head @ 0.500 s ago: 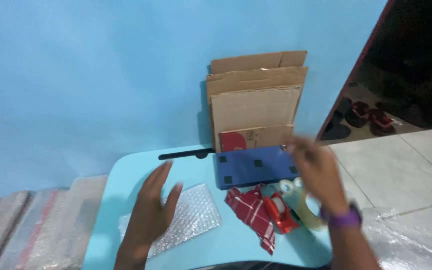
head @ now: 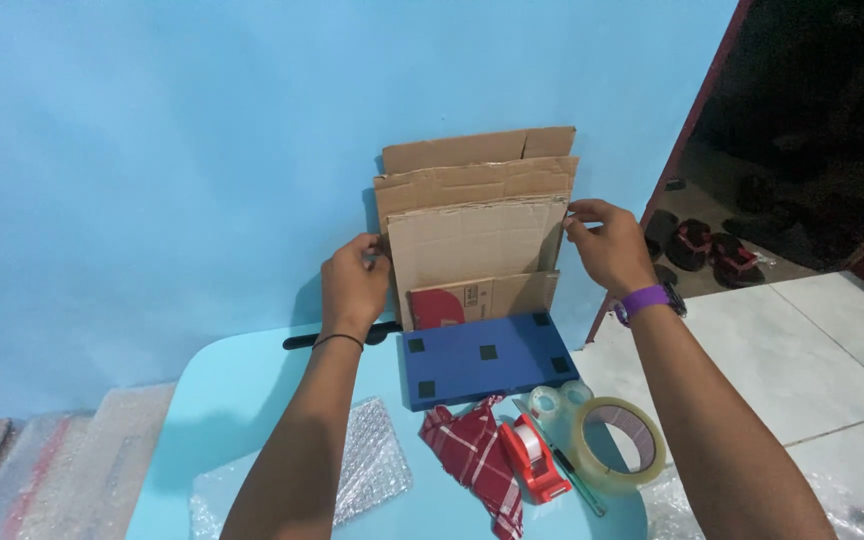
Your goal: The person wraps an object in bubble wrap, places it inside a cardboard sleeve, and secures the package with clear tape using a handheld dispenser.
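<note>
We held a stack of flat cardboard sheets (head: 477, 235) that stood up against the blue wall (head: 152, 150). The stack was brown and plain. The sheets at the back stuck up higher than the front one, so we saw three top edges like steps. The front sheet was paler, and a smaller piece with a red patch (head: 482, 300) leaned low down in front of it.

Our left hand (head: 354, 283) was on the left edge of the stack. Its fingers were curled shut around that edge, pinching the front sheet. Our right hand (head: 607, 245) was on the right edge, near the top. Its fingers and thumb pinched the corner of the front sheet. A purple band (head: 644, 300) sat on that wrist.

Just below our fingers a blue board with small black squares (head: 487, 360) lay on the light blue table (head: 222, 380). Closer to us than the board were a red checked cloth (head: 472, 455), a red tape holder (head: 532, 460), a big roll of tape (head: 620, 445) and a small clear roll (head: 552, 402). Under our left arm lay a sheet of bubble wrap (head: 372, 470).
</note>
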